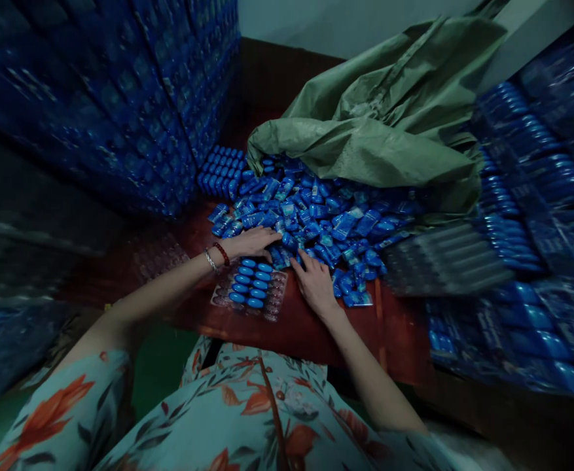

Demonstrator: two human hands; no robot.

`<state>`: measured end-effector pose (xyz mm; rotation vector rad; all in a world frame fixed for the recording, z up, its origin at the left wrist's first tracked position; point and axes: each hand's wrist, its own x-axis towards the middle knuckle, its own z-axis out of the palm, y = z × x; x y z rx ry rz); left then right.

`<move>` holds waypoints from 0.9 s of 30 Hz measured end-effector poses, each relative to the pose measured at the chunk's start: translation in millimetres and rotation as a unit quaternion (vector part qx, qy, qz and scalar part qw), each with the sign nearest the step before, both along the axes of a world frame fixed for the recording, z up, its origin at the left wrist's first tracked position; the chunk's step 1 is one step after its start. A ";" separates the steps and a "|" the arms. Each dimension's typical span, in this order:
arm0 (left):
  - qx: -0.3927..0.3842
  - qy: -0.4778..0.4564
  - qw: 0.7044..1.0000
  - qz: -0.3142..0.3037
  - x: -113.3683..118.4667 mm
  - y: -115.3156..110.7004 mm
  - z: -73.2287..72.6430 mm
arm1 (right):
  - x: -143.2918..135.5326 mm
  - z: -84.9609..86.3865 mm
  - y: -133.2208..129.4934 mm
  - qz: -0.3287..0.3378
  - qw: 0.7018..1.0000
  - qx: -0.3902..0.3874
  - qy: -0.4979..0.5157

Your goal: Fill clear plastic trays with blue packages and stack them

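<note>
A heap of small blue packets (pixel 311 209) lies on the dark red tabletop (pixel 311 330). My left hand (pixel 256 242), with a beaded and a silvery bracelet at the wrist, reaches over the heap's near edge with its fingers stretched out. My right hand (pixel 315 280) is to the right, fingers apart, its fingertips at the packets. One rounded blue piece (pixel 289 242) lies between the two hands' fingertips. Just below my left hand rests a clear plastic tray (pixel 277 297), partly filled with two columns of shiny blue oval pieces (pixel 251 284).
A large greenish sack (pixel 365 144) drapes over the heap's back. Tall stacks of blue packs (pixel 95 98) rise at left, more packs (pixel 537 196) at right. Stacked empty trays (pixel 448 261) stand right of the heap. Filled blue rows (pixel 222 171) sit behind left; another clear tray (pixel 156 255) lies left.
</note>
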<state>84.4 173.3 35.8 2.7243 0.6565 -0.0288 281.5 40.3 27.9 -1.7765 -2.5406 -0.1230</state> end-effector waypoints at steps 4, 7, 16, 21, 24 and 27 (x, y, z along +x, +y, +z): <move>0.003 0.011 1.000 -0.013 5.6 1.1 2.6 | -3.3 8.1 5.1 0.012 0.997 -0.056 -0.058; -0.017 -0.043 0.999 0.010 0.1 -0.6 19.4 | -1.1 16.0 15.2 0.039 0.993 -0.078 -0.083; -0.036 -0.238 0.931 0.275 -122.3 -112.0 86.9 | 35.0 38.5 28.9 0.080 0.985 -0.025 0.150; -0.108 -0.216 0.909 0.341 -145.0 -183.4 56.6 | 12.3 42.9 -37.1 -0.055 0.884 -0.077 0.457; -0.070 -0.224 0.911 0.340 -125.6 -198.3 31.0 | -20.3 30.5 -77.6 -0.015 0.844 -0.149 0.514; -0.024 -0.211 0.923 0.321 -108.1 -200.0 15.9 | -48.0 11.4 -93.7 0.029 0.855 -0.083 0.511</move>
